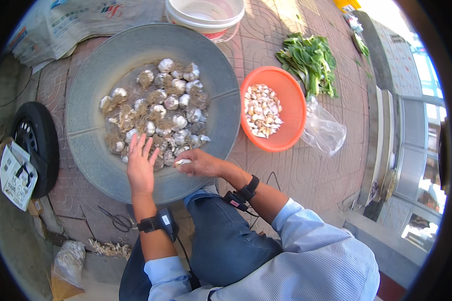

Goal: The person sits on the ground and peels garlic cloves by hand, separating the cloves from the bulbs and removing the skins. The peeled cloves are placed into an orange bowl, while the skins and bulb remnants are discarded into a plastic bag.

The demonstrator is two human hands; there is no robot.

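Observation:
A wide grey metal basin holds several garlic bulbs with dry roots, heaped in its middle. Over the near part of the heap, my left hand is raised with its fingers apart and nothing held. Just to the right, above the basin's near rim, my right hand grips a whitish piece of garlic between thumb and fingers. An orange plastic colander stands right of the basin, with many loose garlic cloves inside.
White buckets stand behind the basin. Leafy greens and a clear plastic bag lie on the paving beyond the colander. A black-tyred wheel leans at the left. Scissors rest near the basin's front, and a woven sack lies at the upper left.

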